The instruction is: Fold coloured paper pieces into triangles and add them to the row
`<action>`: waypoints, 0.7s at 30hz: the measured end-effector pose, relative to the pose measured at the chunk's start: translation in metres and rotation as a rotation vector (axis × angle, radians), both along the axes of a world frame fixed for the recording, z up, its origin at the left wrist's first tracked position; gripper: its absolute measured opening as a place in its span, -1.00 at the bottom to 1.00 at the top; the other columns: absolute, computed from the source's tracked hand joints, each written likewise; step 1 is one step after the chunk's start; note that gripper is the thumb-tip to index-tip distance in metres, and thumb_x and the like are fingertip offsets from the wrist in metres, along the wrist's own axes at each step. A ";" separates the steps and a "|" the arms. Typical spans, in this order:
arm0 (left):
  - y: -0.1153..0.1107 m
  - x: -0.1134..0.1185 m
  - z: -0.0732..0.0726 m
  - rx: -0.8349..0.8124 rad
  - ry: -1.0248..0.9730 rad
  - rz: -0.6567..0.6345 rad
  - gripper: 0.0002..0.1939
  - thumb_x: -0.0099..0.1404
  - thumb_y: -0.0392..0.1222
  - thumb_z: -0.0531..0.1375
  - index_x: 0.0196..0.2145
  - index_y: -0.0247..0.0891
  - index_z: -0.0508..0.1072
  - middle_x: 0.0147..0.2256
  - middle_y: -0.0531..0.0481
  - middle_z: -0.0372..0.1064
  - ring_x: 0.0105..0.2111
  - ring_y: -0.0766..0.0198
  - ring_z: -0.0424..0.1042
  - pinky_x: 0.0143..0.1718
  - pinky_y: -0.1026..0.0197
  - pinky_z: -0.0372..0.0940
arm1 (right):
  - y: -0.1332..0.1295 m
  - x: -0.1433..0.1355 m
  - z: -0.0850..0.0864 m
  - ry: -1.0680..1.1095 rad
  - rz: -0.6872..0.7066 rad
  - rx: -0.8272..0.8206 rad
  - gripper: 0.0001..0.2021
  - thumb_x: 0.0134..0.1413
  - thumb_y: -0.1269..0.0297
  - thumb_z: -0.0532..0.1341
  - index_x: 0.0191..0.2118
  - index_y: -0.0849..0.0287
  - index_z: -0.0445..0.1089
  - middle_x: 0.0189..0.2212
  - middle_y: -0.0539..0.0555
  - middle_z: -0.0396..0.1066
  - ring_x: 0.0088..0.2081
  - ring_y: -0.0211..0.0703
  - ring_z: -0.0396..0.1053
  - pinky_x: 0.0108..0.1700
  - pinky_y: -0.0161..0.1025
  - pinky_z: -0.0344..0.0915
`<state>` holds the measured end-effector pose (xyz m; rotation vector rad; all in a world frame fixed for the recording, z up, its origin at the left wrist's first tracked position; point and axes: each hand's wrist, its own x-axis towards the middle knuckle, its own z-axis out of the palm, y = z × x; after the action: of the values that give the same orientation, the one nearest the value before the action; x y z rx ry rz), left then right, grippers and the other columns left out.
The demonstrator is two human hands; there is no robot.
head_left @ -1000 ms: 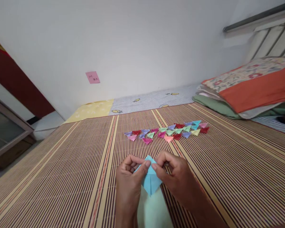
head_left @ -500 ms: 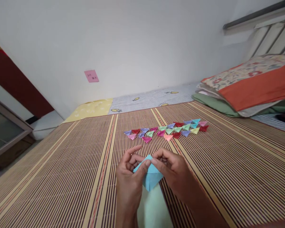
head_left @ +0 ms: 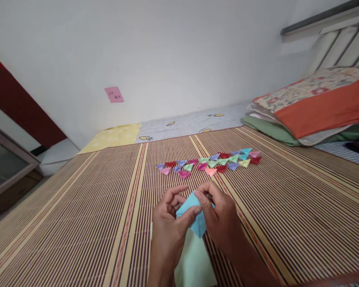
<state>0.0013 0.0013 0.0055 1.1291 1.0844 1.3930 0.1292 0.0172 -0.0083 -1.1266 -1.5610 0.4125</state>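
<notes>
A folded piece of light blue paper (head_left: 198,226) is held up between both hands, low in the middle of the head view. My left hand (head_left: 171,223) grips its left side, the thumb pressed on the front face and the index finger raised. At the upper right edge, my right hand (head_left: 219,209) pinches the paper between thumb and fingers. Those fingers partly cover the fold. Beneath the hands lies a pale green sheet (head_left: 194,259). Several small folded paper pieces (head_left: 211,172) in pink, red, blue, green and yellow lie in rows beyond the hands.
The striped mat (head_left: 86,215) spreads all around. Folded bedding (head_left: 323,107), orange, floral and green, is piled at the right. A pink note (head_left: 114,94) sticks to the white wall behind. Checked cloth (head_left: 179,125) shows along the mat's far edge.
Both hands have shifted slightly right with the blue paper, which is now tilted. My right thumb has moved onto its upper right edge.
</notes>
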 end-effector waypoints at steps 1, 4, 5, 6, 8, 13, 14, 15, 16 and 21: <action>-0.001 0.000 0.000 -0.003 -0.003 -0.010 -0.56 0.07 -0.21 0.46 -0.09 -0.23 0.49 -0.47 0.14 0.34 -0.46 0.38 0.35 -0.44 0.36 0.28 | 0.000 0.001 0.000 0.003 -0.003 0.017 -0.80 0.32 0.30 0.07 -0.38 0.15 0.28 -0.52 -0.06 0.30 -0.50 -0.25 0.28 -0.43 -0.31 0.14; -0.001 0.001 0.000 -0.005 0.003 -0.031 -0.57 0.09 -0.18 0.45 -0.09 -0.23 0.50 -0.49 0.14 0.32 -0.48 0.38 0.31 -0.46 0.36 0.25 | 0.001 0.004 0.000 0.017 -0.014 0.049 -0.82 0.32 0.31 0.08 -0.36 0.14 0.29 -0.51 -0.07 0.30 -0.49 -0.25 0.28 -0.42 -0.33 0.17; -0.001 0.001 0.000 -0.004 0.005 -0.033 -0.58 0.10 -0.17 0.45 -0.08 -0.24 0.50 -0.49 0.14 0.32 -0.49 0.39 0.30 -0.47 0.36 0.24 | 0.001 0.005 0.000 0.021 -0.024 0.052 -0.82 0.32 0.32 0.09 -0.36 0.14 0.29 -0.50 -0.07 0.31 -0.49 -0.26 0.28 -0.42 -0.33 0.17; -0.001 0.001 -0.001 -0.004 0.004 -0.035 -0.59 0.12 -0.15 0.44 -0.08 -0.24 0.50 -0.50 0.14 0.32 -0.50 0.39 0.30 -0.47 0.36 0.23 | 0.002 0.006 0.000 0.026 -0.035 0.053 -0.83 0.32 0.32 0.09 -0.35 0.14 0.30 -0.51 -0.07 0.31 -0.49 -0.26 0.28 -0.42 -0.33 0.17; 0.000 0.000 -0.001 -0.009 -0.003 -0.049 -0.60 0.16 -0.14 0.42 -0.06 -0.25 0.51 -0.50 0.13 0.34 -0.50 0.39 0.32 -0.45 0.35 0.24 | 0.003 0.009 -0.001 0.030 -0.047 0.054 -0.83 0.31 0.31 0.10 -0.35 0.13 0.31 -0.52 -0.08 0.30 -0.51 -0.25 0.26 -0.44 -0.33 0.16; -0.001 -0.012 0.000 -0.043 -0.010 -0.164 -0.58 0.25 -0.11 0.35 0.04 -0.28 0.50 -0.49 0.06 0.44 -0.46 0.32 0.41 -0.33 0.26 0.32 | 0.007 0.020 0.002 0.023 -0.033 0.075 -0.83 0.30 0.32 0.11 -0.36 0.12 0.29 -0.51 -0.07 0.30 -0.51 -0.25 0.24 -0.44 -0.31 0.15; -0.001 -0.015 0.000 -0.064 0.003 -0.188 -0.60 0.26 -0.11 0.34 0.02 -0.29 0.51 -0.50 0.04 0.45 -0.46 0.30 0.43 -0.31 0.24 0.34 | 0.008 0.023 0.002 0.019 -0.035 0.070 -0.83 0.30 0.33 0.11 -0.37 0.12 0.29 -0.51 -0.07 0.30 -0.51 -0.24 0.23 -0.44 -0.31 0.14; -0.001 -0.018 0.000 -0.064 0.012 -0.194 -0.63 0.26 -0.10 0.34 -0.01 -0.29 0.53 -0.49 0.02 0.47 -0.44 0.28 0.45 -0.30 0.23 0.34 | 0.008 0.026 0.004 0.011 -0.028 0.057 -0.83 0.30 0.33 0.11 -0.37 0.12 0.29 -0.52 -0.07 0.30 -0.51 -0.24 0.23 -0.44 -0.30 0.14; 0.000 -0.020 0.000 -0.057 0.021 -0.178 -0.65 0.26 -0.08 0.34 -0.04 -0.28 0.55 -0.44 -0.01 0.51 -0.40 0.27 0.46 -0.27 0.22 0.34 | 0.008 0.027 0.005 0.001 -0.007 0.042 -0.83 0.30 0.32 0.11 -0.37 0.12 0.29 -0.52 -0.06 0.30 -0.51 -0.24 0.24 -0.43 -0.30 0.14; 0.001 -0.015 -0.003 -0.076 0.084 -0.227 -0.77 0.14 -0.08 0.41 -0.41 -0.29 0.54 -0.46 0.02 0.40 -0.44 0.33 0.32 -0.39 0.30 0.22 | 0.004 0.022 0.008 -0.039 0.278 -0.080 -0.82 0.32 0.29 0.11 -0.36 0.14 0.32 -0.48 -0.04 0.34 -0.44 -0.22 0.30 -0.37 -0.29 0.17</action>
<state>-0.0138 0.0022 0.0021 1.2232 1.0251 1.1270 0.1516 0.0208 -0.0006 -0.9843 -1.7562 0.6465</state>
